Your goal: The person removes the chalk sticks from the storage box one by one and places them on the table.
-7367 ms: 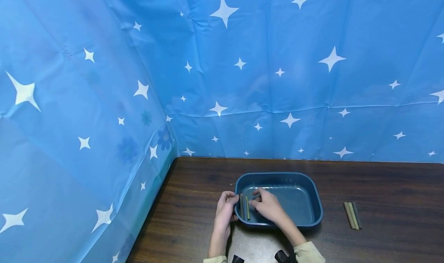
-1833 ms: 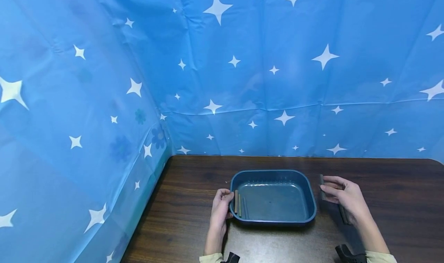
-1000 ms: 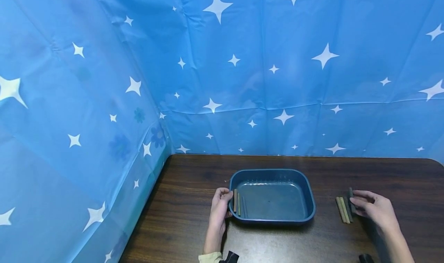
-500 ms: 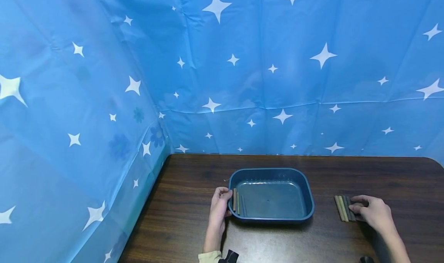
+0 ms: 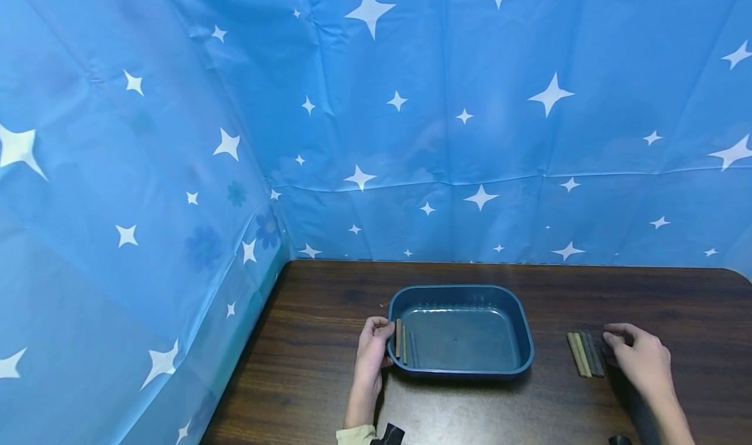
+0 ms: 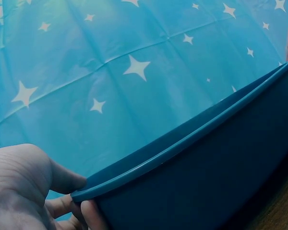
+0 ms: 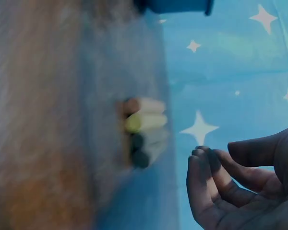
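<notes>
A dark blue plastic tub (image 5: 464, 372) stands on the table. My left hand (image 5: 371, 348) grips its left rim, thumb over the edge and fingers outside and beneath, as the left wrist view shows. Inside, along the left wall, are a brown stick (image 5: 399, 338) and a thin greenish strip (image 5: 404, 346). Right of the tub lies a row of several short round sticks (image 5: 583, 353), side by side. The right wrist view shows brown, yellow and dark ends on these sticks (image 7: 143, 129), blurred. My right hand (image 5: 640, 360) hovers just right of the row, fingers loosely bent, holding nothing.
The dark wood table (image 5: 329, 340) meets a blue starred cloth (image 5: 446, 138) at the back and left. Dark straps or camera mounts (image 5: 392, 434) show near the wrists at the bottom edge.
My right hand has carried a dark stick from the tub to the right, set it at the row's right end and let go. My left hand has stayed on the rim.
</notes>
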Demonstrator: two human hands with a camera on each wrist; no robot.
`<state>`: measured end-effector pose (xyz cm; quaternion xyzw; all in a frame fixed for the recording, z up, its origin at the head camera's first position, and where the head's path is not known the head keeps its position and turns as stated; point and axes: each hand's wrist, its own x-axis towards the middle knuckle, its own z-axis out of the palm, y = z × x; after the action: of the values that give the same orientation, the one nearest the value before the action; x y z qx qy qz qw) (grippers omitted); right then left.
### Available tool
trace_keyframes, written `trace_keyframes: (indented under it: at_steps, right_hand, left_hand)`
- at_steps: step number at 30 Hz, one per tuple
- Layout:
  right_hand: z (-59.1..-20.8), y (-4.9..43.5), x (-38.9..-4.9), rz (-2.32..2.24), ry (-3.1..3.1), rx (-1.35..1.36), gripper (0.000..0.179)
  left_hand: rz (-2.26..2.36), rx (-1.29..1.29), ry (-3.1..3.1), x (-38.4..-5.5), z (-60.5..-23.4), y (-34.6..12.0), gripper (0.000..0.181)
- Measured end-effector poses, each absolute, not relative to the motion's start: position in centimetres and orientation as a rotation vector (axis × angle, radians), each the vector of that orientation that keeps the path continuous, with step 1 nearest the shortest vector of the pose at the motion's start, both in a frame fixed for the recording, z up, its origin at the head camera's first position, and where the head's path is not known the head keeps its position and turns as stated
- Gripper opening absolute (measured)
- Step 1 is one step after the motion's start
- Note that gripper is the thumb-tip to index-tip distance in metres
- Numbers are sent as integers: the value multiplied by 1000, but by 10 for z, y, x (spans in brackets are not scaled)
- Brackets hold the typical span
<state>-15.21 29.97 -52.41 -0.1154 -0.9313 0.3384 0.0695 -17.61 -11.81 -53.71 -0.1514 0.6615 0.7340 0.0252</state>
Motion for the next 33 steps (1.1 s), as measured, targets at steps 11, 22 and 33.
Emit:
trace_keyframes:
  at_steps: [11, 22, 33]
  right_hand:
    - [-494, 278, -152, 1090, -2761, -313, 38]
    - [-466, 231, -160, 1648, -2592, -164, 45]
    - [-462, 183, -173, 1885, -2534, -56, 41]
  left_hand:
    - [2278, -473, 2059, -176, -538, -118, 21]
    - [2288, -426, 2005, -162, -504, -115, 16]
    - [2286, -410, 1973, -174, -527, -122, 18]
